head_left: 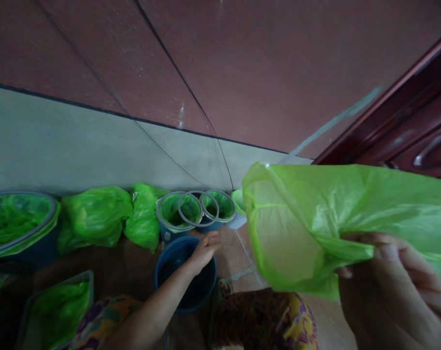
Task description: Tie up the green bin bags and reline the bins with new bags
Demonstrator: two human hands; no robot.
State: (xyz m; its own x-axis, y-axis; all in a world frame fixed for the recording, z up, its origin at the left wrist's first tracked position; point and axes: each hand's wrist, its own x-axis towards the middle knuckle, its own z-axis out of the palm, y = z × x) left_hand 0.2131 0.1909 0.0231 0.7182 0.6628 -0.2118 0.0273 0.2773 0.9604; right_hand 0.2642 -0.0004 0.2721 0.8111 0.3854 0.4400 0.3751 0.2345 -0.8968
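Observation:
My right hand (398,287) is closed, pinching a thin green plastic bag (373,204) between thumb and fingers. The bag spreads sideways at the right, and its mouth gapes toward the left. Over the rim of a blue bucket (158,284) is my left hand (206,248), fingers stretched out and slightly curled, holding nothing that I can see. Just beyond it, a loose grey ring (179,210) lies across two small blue bins (171,235) lined with green bags. The bucket has no green liner that I can see.
Against the wall stand two filled green bags (96,214) and a large lined bin (47,238). A tray (91,291) at lower left holds green plastic. Thin cables (186,80) hang down the wall. A dark red door (417,116) is at right. Patterned clothing shows below.

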